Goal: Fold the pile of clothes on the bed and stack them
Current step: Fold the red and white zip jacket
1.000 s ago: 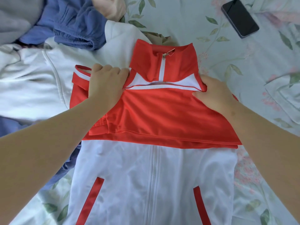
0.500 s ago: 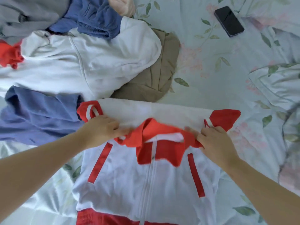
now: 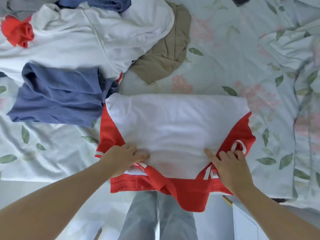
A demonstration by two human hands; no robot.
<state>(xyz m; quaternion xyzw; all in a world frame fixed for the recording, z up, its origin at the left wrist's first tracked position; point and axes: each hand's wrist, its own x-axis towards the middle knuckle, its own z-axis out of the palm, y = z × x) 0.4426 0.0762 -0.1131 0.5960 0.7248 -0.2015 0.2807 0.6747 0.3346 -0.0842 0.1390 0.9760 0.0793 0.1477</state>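
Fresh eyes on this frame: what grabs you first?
The red and white jacket stands out, folded white side up at the near edge of the floral sheet, with the left hand and right hand holding its near side. Behind it, mostly to the left, lies the unfolded pile: a white hoodie, a blue garment and a tan garment.

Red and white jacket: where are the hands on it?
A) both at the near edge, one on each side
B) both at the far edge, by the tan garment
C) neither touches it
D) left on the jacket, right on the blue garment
A: the left hand and the right hand both sit on the near edge of the folded red and white jacket, one at each side.
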